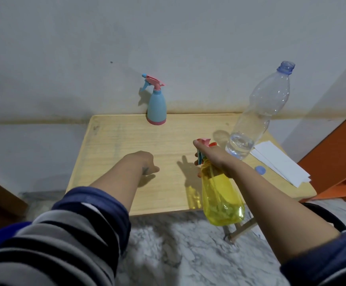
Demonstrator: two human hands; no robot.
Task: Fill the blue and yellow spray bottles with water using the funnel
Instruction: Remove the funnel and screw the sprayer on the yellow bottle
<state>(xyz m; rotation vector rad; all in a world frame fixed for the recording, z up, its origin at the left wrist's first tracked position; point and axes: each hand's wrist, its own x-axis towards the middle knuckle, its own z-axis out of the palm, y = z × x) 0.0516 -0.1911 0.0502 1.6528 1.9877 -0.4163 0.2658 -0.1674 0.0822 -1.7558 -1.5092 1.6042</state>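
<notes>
**Bottle in hand, funnel nowhere seen**

Right hand wraps the yellow spray bottle at its neck, lifted over the table edge, likely for carrying. Fill level unclear. Left hand: fingers curled under, contents untellable. Loose cap beside the open, nearly drained water bottle. Blue spray bottle stands capped at the wall.

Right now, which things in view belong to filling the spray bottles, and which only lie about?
Job: translucent yellow plastic spray bottle, gripped by the right hand; opaque blue plastic spray bottle; clear plastic water bottle; round blue cap.
Lying about: white paper sheets.
</notes>
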